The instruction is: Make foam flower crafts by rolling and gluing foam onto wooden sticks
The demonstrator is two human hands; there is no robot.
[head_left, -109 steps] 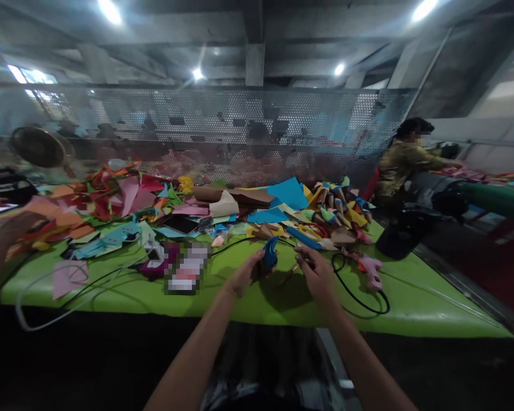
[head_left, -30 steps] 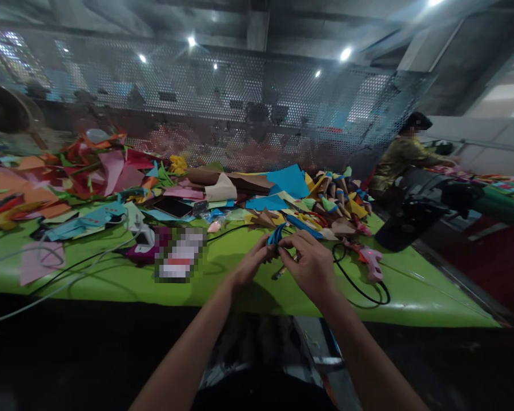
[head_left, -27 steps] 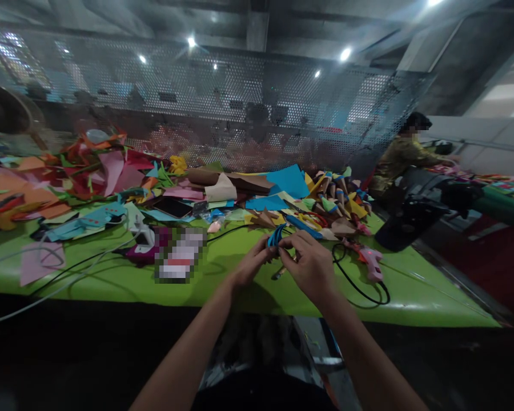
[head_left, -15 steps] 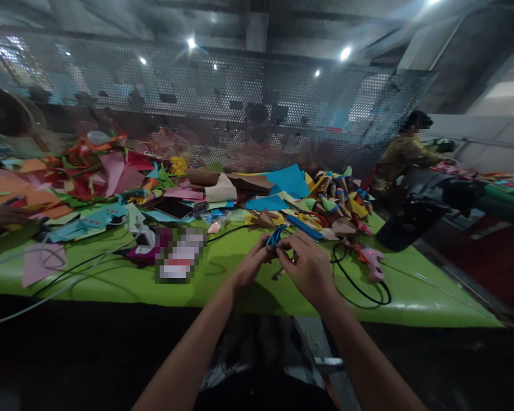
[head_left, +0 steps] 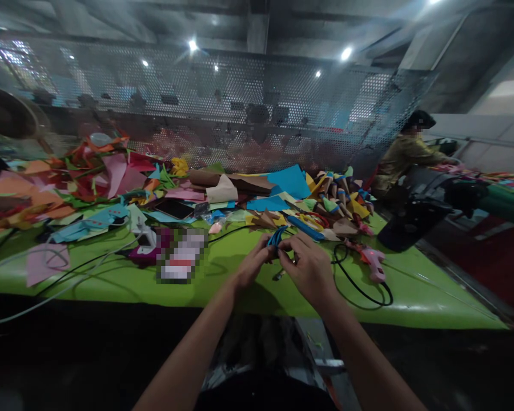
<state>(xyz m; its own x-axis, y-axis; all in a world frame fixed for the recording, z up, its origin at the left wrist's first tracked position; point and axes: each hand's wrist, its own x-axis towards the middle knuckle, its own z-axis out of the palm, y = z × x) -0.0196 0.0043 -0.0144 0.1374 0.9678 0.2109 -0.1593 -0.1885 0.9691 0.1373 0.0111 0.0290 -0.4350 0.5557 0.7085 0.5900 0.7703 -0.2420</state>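
Observation:
A small bundle of looped blue strips (head_left: 276, 237) is held above the green table between my two hands. My left hand (head_left: 257, 260) is closed round its lower left side. From the right, my right hand (head_left: 306, 262) pinches the same bundle with thumb and fingers near its base. Where the fingertips meet, the lower end of the bundle is hidden. A small metallic-looking item (head_left: 278, 275) shows just under the hands, too small to name. To the right of my right hand lies a pink glue gun (head_left: 374, 264) with a lit red light and a black cord.
Coloured paper scraps (head_left: 115, 171) pile along the back. Small paper cones (head_left: 334, 197) are heaped at back right. A black phone (head_left: 175, 209), a purple power strip (head_left: 149, 251) and cables lie left. A person (head_left: 405, 151) works at far right, beside a black machine (head_left: 415, 214).
My hands keep almost the same pose on the blue strips. At the far left edge, another person's hand over the paper has shifted and is now hard to make out. The view has moved slightly.

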